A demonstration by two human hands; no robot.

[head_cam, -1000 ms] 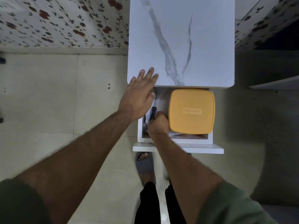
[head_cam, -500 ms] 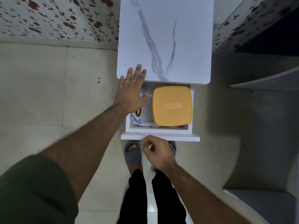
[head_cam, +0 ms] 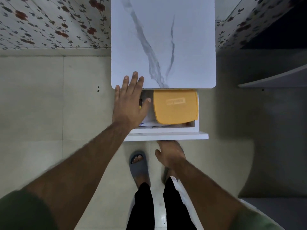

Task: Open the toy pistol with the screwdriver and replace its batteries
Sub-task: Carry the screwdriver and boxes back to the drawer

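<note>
A white drawer [head_cam: 166,136] stands pulled out from a marble-top cabinet [head_cam: 163,42]. My left hand [head_cam: 130,102] lies flat with its fingers spread, fingertips on the cabinet's front left corner and palm over the drawer's left part. Between its thumb and fingers shows a bit of a yellow-and-black tool handle [head_cam: 140,104]; the rest is hidden. My right hand [head_cam: 169,153] is below the drawer front, thumb apart, fingertips at the front's lower edge, nothing seen in it. No toy pistol is in view.
A box with a yellow lid [head_cam: 176,107] fills the drawer's right part, on top of white papers [head_cam: 149,123]. My feet in grey slippers [head_cam: 138,166] stand on the tiled floor just in front. A grey shelf edge [head_cam: 274,80] juts in at the right.
My right hand let go of the dark handle in the drawer, pulled out and now meets the drawer front. The drawer looks pushed in slightly. My left hand stayed at the cabinet corner.
</note>
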